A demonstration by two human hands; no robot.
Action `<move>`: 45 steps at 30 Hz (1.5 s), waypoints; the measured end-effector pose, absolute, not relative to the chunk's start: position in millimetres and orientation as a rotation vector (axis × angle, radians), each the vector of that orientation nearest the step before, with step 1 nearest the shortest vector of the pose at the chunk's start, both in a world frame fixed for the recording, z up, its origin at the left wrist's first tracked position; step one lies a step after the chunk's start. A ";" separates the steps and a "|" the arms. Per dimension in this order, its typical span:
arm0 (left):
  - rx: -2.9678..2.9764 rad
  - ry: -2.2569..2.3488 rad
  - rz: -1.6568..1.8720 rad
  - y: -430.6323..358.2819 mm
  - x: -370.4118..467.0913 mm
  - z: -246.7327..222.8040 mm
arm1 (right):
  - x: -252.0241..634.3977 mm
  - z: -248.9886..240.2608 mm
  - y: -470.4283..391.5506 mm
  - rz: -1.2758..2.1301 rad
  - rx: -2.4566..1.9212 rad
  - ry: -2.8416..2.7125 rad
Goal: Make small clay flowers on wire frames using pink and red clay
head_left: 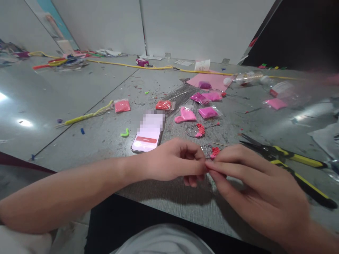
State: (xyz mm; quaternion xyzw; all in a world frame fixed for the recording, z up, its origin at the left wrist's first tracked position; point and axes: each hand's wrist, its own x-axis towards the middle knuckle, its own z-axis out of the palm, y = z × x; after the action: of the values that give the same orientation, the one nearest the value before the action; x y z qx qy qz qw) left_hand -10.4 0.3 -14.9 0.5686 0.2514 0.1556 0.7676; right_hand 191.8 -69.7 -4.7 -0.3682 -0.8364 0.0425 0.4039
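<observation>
My left hand (182, 160) and my right hand (254, 180) meet fingertip to fingertip above the table's near edge. Both are closed in a pinch, and whatever lies between the fingertips is hidden or too small to name. Just behind them, partly covered by my fingers, is a bent wire piece with red clay bits (215, 152). A similar wire piece with red and pink clay (200, 129) lies a little farther back. Left of my hands rests a lit phone (147, 137), its upper screen blurred out.
Yellow-and-black pliers (299, 157) lie at the right. Farther back are packets of pink clay (208, 112), a red packet (164, 104), thin wires (182, 95), pink paper (219, 82) and a plastic bottle (249, 77). A yellow cord (127, 64) crosses the table's rear.
</observation>
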 end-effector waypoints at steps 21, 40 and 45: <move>1.880 0.618 0.631 -3.8 -14.7 -8.8 | 196.1 -9.8 -70.8 1.328 -1.300 -1.427; 2.733 0.316 0.284 31.3 -31.7 -22.9 | 203.9 -7.5 -65.0 1.154 -1.361 -1.549; 2.746 0.305 0.295 28.5 -30.4 -24.6 | 205.9 -4.1 -67.0 1.139 -1.379 -1.542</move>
State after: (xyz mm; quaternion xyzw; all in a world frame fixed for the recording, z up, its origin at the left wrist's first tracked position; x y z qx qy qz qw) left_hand -30.4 28.5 -24.6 0.9721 0.1079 0.1043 0.1804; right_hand 205.9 -67.0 -4.1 -0.5401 -0.6038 0.4460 0.3805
